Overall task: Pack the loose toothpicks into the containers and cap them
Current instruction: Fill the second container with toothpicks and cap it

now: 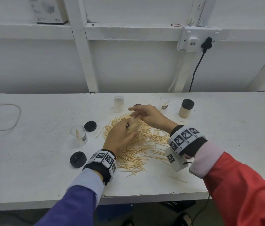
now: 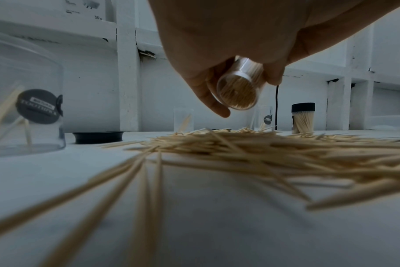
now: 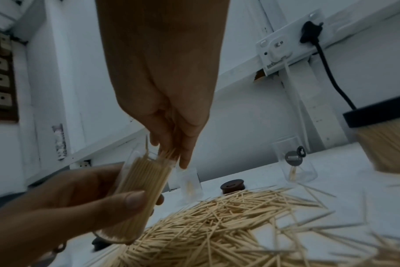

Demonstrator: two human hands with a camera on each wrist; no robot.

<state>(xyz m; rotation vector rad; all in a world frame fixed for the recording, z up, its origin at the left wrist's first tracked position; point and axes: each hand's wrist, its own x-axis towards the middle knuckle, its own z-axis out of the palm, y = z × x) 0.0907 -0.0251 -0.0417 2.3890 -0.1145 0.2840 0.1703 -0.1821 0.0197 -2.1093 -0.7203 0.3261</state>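
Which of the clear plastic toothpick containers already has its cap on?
The full clear plastic container with the black cap, standing far right on the table; the others are uncapped.

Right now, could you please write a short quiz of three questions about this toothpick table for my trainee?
1. True or false: the left hand grips a clear plastic container packed with toothpicks.
2. How many containers already carry a black round cap?
3. What does the right hand do? A) feeds toothpicks into the held container B) lifts a cap C) rests flat

Key: 1 true; 2 one, the capped full container; 3 A.
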